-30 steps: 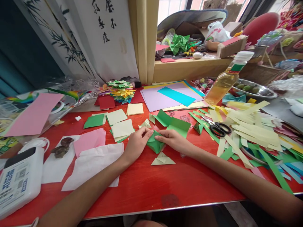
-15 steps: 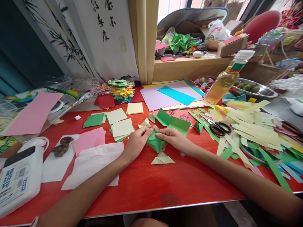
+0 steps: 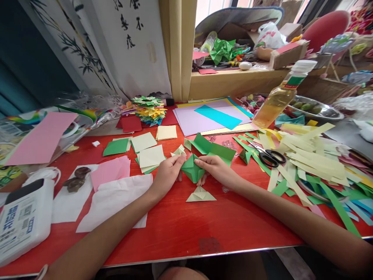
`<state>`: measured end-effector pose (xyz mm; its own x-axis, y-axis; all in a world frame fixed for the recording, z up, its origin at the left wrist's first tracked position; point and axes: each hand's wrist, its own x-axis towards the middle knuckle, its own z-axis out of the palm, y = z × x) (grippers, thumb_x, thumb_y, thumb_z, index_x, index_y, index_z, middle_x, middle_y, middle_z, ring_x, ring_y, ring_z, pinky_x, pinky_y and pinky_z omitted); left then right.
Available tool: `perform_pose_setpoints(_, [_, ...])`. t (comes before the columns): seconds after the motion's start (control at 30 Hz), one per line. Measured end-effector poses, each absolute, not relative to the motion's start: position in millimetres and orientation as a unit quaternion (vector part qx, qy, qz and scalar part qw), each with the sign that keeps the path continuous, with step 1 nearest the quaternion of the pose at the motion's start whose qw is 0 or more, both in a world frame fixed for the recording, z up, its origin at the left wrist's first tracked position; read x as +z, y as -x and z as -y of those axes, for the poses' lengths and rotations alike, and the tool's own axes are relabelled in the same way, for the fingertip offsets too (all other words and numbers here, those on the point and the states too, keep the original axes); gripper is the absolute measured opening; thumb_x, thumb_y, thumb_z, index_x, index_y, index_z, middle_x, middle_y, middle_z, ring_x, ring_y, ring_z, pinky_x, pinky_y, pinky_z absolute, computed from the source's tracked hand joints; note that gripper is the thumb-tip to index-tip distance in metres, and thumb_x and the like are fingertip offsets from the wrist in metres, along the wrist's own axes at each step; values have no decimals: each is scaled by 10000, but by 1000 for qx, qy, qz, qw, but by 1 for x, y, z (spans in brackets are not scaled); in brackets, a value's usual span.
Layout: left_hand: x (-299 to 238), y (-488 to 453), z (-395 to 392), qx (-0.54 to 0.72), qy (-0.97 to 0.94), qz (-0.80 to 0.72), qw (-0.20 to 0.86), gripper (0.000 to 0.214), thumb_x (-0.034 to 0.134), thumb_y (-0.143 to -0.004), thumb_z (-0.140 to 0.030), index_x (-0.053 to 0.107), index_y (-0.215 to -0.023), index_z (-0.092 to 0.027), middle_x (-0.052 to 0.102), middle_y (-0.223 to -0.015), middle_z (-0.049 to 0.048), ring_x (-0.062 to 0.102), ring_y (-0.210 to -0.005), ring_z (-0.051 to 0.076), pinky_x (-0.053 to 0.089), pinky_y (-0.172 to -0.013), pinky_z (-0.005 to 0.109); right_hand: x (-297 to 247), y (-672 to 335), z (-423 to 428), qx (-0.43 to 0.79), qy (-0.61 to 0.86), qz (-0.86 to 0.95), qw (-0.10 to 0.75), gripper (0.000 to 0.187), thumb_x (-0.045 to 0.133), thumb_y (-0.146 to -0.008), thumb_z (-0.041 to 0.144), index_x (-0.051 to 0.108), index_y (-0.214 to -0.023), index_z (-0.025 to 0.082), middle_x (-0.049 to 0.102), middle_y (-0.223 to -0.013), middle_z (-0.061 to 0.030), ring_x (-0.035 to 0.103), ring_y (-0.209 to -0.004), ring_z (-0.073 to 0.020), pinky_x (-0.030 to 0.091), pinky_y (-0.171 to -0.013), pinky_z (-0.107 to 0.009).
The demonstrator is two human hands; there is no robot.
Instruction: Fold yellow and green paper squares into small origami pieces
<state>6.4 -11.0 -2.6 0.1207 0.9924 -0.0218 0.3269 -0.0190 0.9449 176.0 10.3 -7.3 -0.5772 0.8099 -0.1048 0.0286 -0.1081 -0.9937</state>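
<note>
Between my two hands, just above the red table, is a small folded green paper (image 3: 193,171). My left hand (image 3: 170,169) pinches its left corner between thumb and fingers. On the opposite corner my right hand (image 3: 214,166) has its own pinch, with some fingertips under the paper. A cream folded paper piece (image 3: 201,195) lies flat just in front of the hands, its top partly under them. Behind them rest a larger creased green sheet (image 3: 223,152) and another small cream folded piece (image 3: 178,150). A folded green piece (image 3: 245,155) stands to the right.
Black-handled scissors (image 3: 271,158) lie by a heap of paper strips (image 3: 313,155) on the right. Square cream papers (image 3: 150,157) and pink paper (image 3: 112,171) are at left. Farther back are a stacked folded-paper model (image 3: 150,111), large coloured sheets (image 3: 186,122) and a tilted bottle (image 3: 274,101).
The green paper has turned in my fingers and looks flatter, showing more of a diamond-like face. Both hands keep their pinch at its sides. The view has shifted slightly.
</note>
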Motion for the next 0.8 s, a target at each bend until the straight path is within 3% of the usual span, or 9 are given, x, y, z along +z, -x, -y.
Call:
perform_pose_setpoints(0.17, [-2,-6,11,371,-611,-491,499,324,538,-762,-451,575,-935,-180,507,-550,-40,459,-458,95,375,-497,224,-9,-177,-11,662,358,578,316,337,485,-828,457,538,-844,124,586,-482,4,582,-399,-126,448,-385,-196])
perform_pose_setpoints(0.3, [-4,-4,8,376,-608,-504,485,238,522,-787,-401,574,-845,-176,501,-516,-47,454,-443,84,373,-511,217,-9,-177,-11,665,357,565,334,356,430,-852,479,519,-867,134,591,-496,-6,596,-427,-132,476,-419,-211])
perform_pose_setpoints(0.4, [-7,-2,5,390,-589,-504,497,218,513,-799,-387,549,-832,-175,506,-469,-51,473,-438,92,389,-530,222,-11,-177,-13,676,351,553,338,292,530,-812,432,490,-897,156,604,-538,0,629,-500,-150,501,-477,-229])
perform_pose_setpoints(0.5, [-7,-2,5,408,-575,-489,514,184,539,-787,-340,541,-870,-175,550,-503,-43,517,-454,101,418,-546,230,-12,-177,-14,678,348,540,357,287,627,-753,344,489,-933,168,621,-572,7,639,-536,-155,508,-520,-241])
perform_pose_setpoints(0.63, [-3,-3,7,430,-550,-455,552,223,541,-782,-288,545,-980,-184,540,-527,-41,554,-480,123,471,-522,253,-12,-178,-15,675,350,517,393,263,612,-759,296,533,-976,170,638,-594,-1,634,-556,-140,504,-557,-240])
perform_pose_setpoints(0.8, [0,-3,8,455,-538,-418,573,144,492,-793,-226,608,-845,-159,550,-721,6,537,-580,103,498,-511,238,-12,-179,-13,690,324,497,415,107,549,-790,233,607,-820,148,637,-637,-18,616,-596,-108,491,-622,-223])
